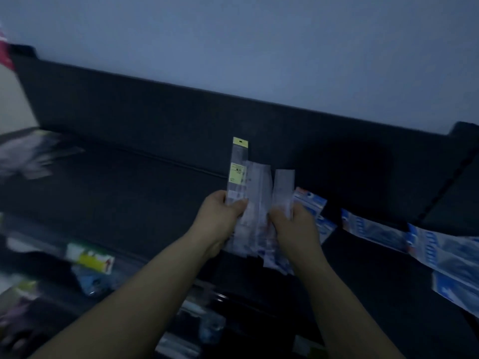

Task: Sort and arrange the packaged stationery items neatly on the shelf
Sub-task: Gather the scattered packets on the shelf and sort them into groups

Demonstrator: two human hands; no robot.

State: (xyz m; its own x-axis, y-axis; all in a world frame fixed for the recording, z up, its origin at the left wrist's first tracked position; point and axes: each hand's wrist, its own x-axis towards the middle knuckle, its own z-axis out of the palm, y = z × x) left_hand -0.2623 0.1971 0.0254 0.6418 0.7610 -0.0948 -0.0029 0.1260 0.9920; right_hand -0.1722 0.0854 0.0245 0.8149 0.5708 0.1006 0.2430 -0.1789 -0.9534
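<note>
The dark shelf lies open leftward; blue packets crowd its right side.

No text, brand or number is showing legibly anywhere in this dim, blurred view. A yellow price sticker, sitting just above the left hand on the tallest clear packet, is carrying dark printed marks, but these are blurring too much to be read. The blue-and-white packets lying just beyond the right hand, and those trailing away further to its right, are bearing white lettering that is smearing into illegible strokes. A yellow-green box, lying below and to the left of the left hand, is showing printing that is likewise remaining unreadable.
</note>
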